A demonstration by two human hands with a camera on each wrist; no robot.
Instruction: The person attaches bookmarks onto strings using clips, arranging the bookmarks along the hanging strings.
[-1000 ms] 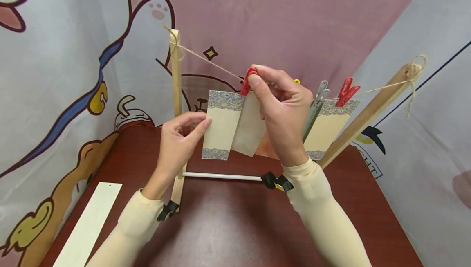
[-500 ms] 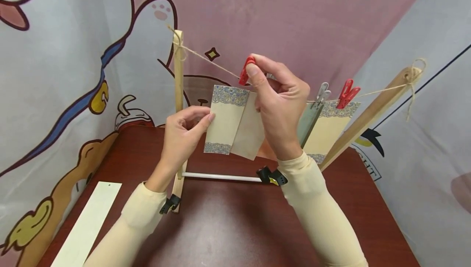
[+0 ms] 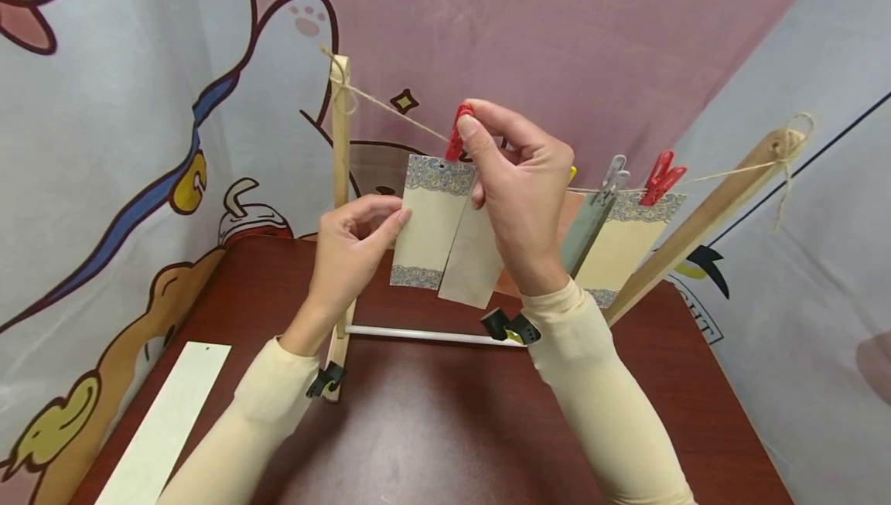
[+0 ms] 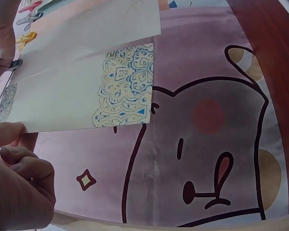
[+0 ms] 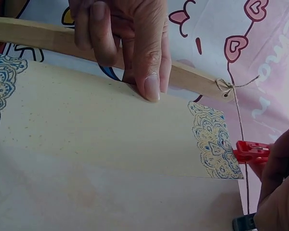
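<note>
A cream card with blue patterned bands at both ends (image 3: 429,223) hangs upright from my left hand (image 3: 355,254), thumb and fingers pinching its left edge. A small hole shows in its upper band. My right hand (image 3: 525,188) pinches a red clothespin (image 3: 455,135) between thumb and fingertips. In the right wrist view the clothespin (image 5: 252,152) crosses the string (image 5: 241,115), its tip at the card's top edge; whether it bites the card I cannot tell. Behind and to the right, a plain pale card (image 3: 473,261) partly overlaps, its top hidden by my right hand.
A twine line (image 3: 397,112) runs between a left wooden post (image 3: 339,141) and a right wooden post (image 3: 696,215). Grey clips (image 3: 612,176) and red clips (image 3: 661,176) hold more cards at right. A white rod (image 3: 425,333) joins the posts low down. A long white strip (image 3: 167,420) lies at left.
My left hand has raised the patterned card. My right hand has moved up and left with the clothespin, which stood just above the card half a second ago and now meets its top edge.
</note>
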